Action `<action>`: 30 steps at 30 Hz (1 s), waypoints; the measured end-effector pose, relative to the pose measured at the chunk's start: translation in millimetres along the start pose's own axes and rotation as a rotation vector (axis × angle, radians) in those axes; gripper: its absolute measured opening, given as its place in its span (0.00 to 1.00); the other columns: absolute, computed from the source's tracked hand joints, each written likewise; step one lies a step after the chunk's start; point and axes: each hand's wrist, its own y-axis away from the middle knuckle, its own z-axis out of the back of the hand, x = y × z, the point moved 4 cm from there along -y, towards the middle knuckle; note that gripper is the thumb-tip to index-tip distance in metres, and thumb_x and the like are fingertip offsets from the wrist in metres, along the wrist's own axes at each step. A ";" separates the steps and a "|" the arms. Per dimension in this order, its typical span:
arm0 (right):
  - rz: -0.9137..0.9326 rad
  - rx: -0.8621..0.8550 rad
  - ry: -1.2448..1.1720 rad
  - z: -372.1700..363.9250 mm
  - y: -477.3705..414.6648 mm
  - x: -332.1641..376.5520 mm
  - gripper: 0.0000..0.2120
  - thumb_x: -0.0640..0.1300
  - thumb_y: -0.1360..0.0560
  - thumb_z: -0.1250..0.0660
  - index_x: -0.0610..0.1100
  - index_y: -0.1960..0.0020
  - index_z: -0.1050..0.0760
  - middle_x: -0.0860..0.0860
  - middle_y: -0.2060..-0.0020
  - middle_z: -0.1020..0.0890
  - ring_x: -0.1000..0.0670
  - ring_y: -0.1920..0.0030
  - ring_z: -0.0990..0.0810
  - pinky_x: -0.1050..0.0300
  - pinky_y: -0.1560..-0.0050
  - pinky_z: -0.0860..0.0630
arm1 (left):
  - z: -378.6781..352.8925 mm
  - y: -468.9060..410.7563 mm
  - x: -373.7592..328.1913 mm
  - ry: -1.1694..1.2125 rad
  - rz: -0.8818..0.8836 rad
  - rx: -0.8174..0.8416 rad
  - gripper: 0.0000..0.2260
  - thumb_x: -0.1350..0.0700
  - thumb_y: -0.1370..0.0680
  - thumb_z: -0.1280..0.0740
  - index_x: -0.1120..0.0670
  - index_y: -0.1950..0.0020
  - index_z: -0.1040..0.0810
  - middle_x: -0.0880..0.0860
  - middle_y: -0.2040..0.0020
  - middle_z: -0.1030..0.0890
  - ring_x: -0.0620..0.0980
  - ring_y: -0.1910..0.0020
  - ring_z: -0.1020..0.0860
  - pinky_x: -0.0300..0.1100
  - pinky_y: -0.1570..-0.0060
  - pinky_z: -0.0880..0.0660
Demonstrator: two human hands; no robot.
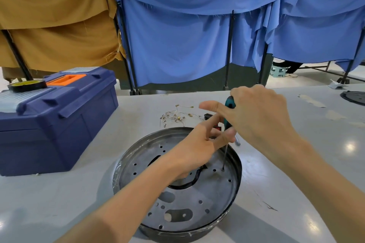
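A round metal base plate (197,209) with several holes lies upside down on the grey table, inside a black rim. My right hand (256,116) grips a screwdriver (230,102) with a teal and black handle, held upright. Its thin shaft runs down to a hole (223,169) near the plate's right edge. My left hand (199,148) reaches over the plate's middle; its fingertips pinch the screwdriver just below the handle.
A dark blue toolbox (59,116) with an orange handle stands at the left, a black and yellow tape roll (27,85) on its lid. Thin wires with small terminals (177,116) lie behind the plate. Another dark round part (353,97) sits at the far right. Blue and brown cloth screens hang behind.
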 end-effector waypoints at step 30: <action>0.033 -0.060 -0.679 -21.8 0.2 -20.4 0.24 0.60 0.36 0.26 0.45 0.66 0.36 0.53 0.75 0.32 0.53 0.73 0.36 0.63 0.72 0.34 | -4.1 -0.8 7.6 0.145 0.095 -0.033 0.07 0.53 0.19 0.37 0.50 0.41 0.24 0.55 0.43 0.19 0.42 0.41 0.23 0.35 0.53 0.32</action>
